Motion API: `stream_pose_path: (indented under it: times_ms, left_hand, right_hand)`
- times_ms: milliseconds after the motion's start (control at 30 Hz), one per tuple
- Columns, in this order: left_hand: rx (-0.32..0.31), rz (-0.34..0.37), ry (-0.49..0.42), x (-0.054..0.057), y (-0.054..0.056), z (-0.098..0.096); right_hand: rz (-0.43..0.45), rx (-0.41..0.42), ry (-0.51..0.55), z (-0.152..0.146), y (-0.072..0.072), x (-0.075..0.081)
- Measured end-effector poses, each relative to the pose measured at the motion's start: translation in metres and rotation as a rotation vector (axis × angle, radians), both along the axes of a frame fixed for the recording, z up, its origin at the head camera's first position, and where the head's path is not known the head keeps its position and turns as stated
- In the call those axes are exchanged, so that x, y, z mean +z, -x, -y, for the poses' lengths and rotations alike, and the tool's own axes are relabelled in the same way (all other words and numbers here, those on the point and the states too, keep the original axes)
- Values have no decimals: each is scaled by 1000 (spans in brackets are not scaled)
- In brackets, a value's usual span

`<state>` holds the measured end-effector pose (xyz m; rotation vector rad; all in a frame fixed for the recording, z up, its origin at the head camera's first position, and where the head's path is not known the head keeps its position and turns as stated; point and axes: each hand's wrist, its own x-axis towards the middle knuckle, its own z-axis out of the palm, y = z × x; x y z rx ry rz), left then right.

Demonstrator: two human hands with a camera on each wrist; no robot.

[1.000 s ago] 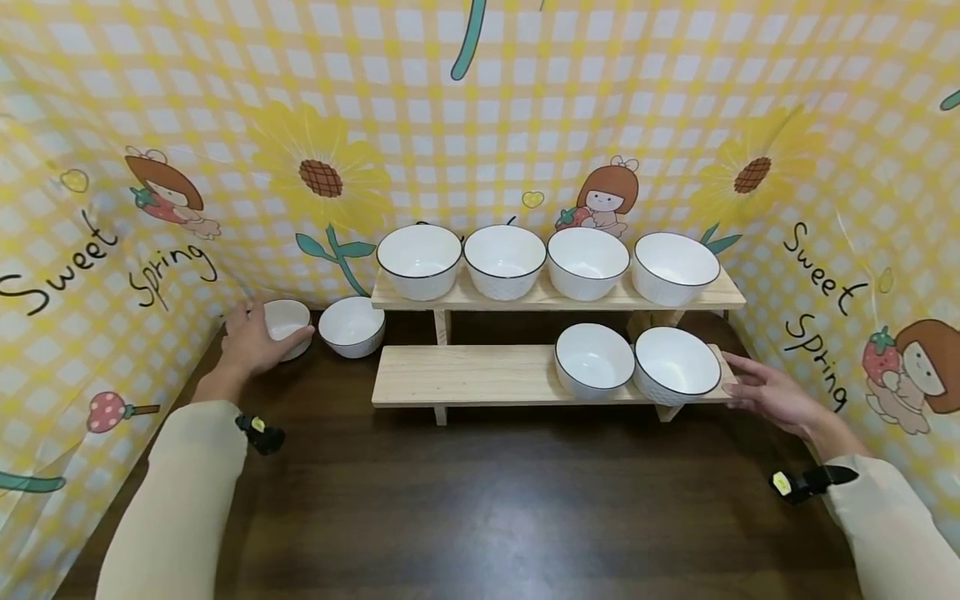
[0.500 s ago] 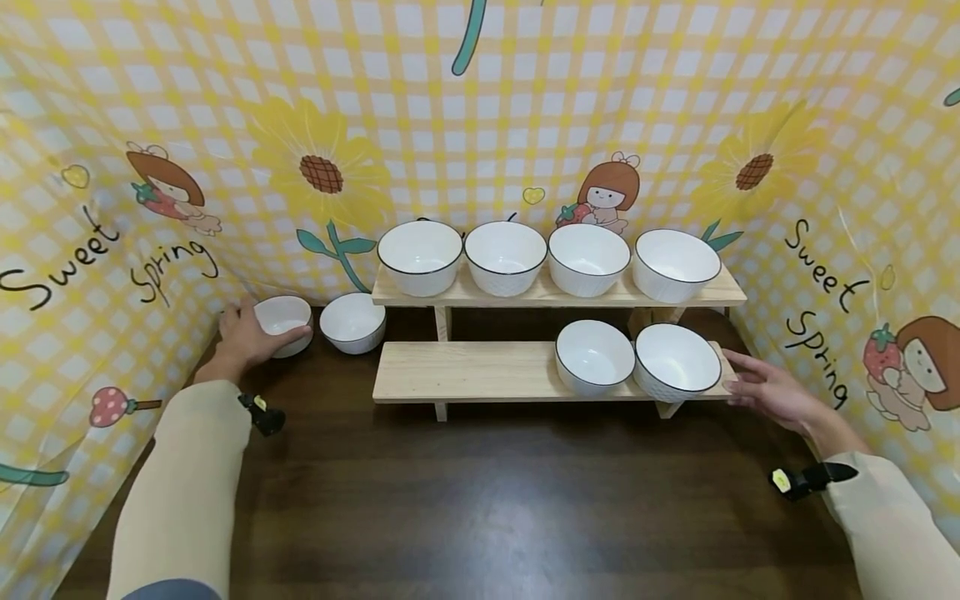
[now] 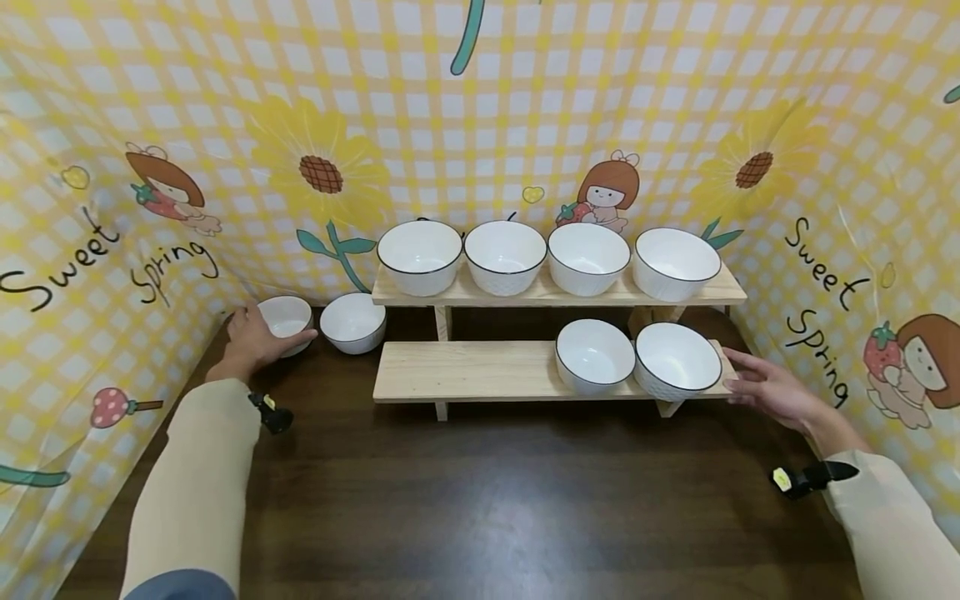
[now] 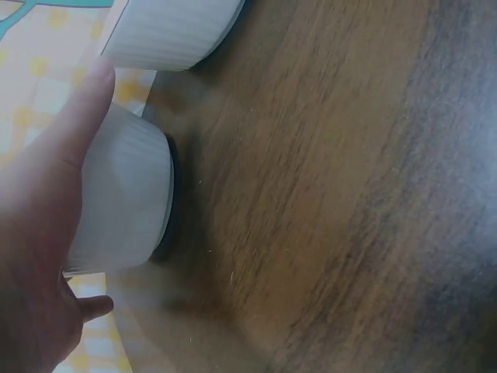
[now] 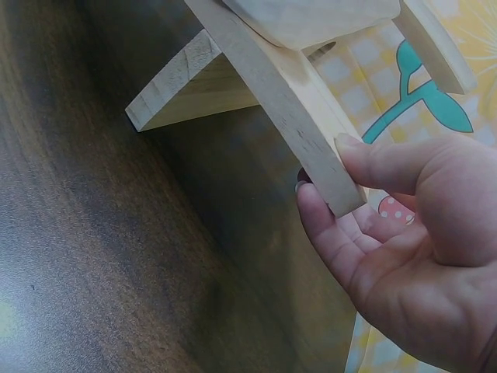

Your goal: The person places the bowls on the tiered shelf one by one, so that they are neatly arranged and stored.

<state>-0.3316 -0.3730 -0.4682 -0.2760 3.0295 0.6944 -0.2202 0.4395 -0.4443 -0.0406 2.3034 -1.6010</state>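
At the back left my left hand (image 3: 253, 337) holds a white bowl (image 3: 288, 313) with a thin dark rim, standing on the dark table. In the left wrist view the thumb lies along the ribbed side of this bowl (image 4: 128, 194), and a fingertip shows past its other side; the remaining fingers are hidden. My right hand (image 3: 772, 393) pinches the right end of the lower board of a two-tier wooden shelf (image 3: 465, 371). The right wrist view has the thumb on top of the board (image 5: 311, 132) and fingers beneath it.
A second white bowl (image 3: 352, 323) stands between the held one and the shelf. Several bowls (image 3: 505, 258) line the upper tier, and two bowls (image 3: 594, 358) sit at the lower tier's right. A yellow checked cloth (image 3: 480, 125) encloses the back and sides of the table (image 3: 480, 500).
My left hand and forearm shift slightly to the right around the leftmost bowl, which stays about where it was. The right hand keeps its hold on the board.
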Motion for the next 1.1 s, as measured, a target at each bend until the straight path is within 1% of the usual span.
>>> stream_pose_path:
  times_ms: [200, 367, 567, 800, 1100]
  left_hand:
    - [2, -3, -11, -1, 0, -1]
    - [21, -20, -29, 0, -1, -3]
    - [14, -41, -1, -4, 0, -4]
    - [11, -7, 38, -3, -2, -4]
    - [9, 5, 30, 0, -8, -4]
  right_hand:
    - [-5, 2, 4, -1, 0, -1]
    - [-2, 7, -1, -2, 1, 0]
    - [-6, 0, -4, -3, -1, 1]
    - [0, -5, -37, -1, -1, -1]
    - [-3, 4, -17, 1, -1, 1]
